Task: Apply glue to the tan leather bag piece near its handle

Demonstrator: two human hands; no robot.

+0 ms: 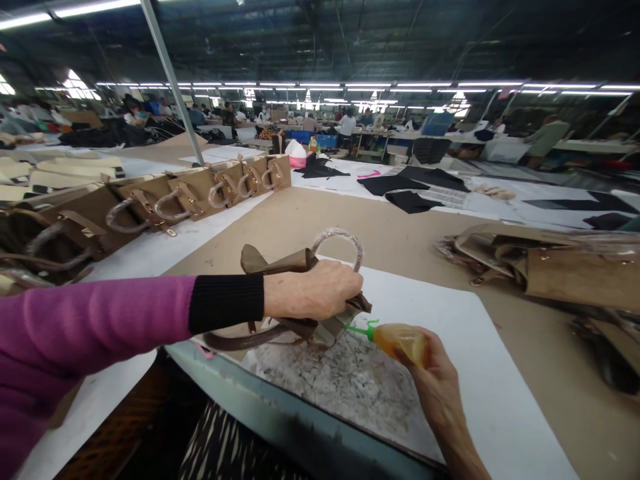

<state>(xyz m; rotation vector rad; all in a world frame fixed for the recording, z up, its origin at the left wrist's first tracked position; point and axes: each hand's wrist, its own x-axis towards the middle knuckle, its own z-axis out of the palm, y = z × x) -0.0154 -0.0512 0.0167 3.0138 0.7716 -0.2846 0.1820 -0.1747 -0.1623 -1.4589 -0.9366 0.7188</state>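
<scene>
My left hand (313,290) is closed over a tan-brown leather handbag (280,263), pressing it down on a white work board (450,347). The bag's plastic-wrapped handle (345,238) arches up behind my knuckles, and a dark strap (235,340) trails toward the table edge. My right hand (430,373) grips a small amber glue bottle (400,340). Its green nozzle (361,329) touches the bag's edge just under my left fingers. My sleeve is pink with a black cuff.
A row of finished brown handbags (175,197) stands along the left side. More bags and leather parts (550,267) lie in a heap at right. Black fabric pieces (410,190) lie further back. The board's near part is glue-stained (345,380). Other workers sit far behind.
</scene>
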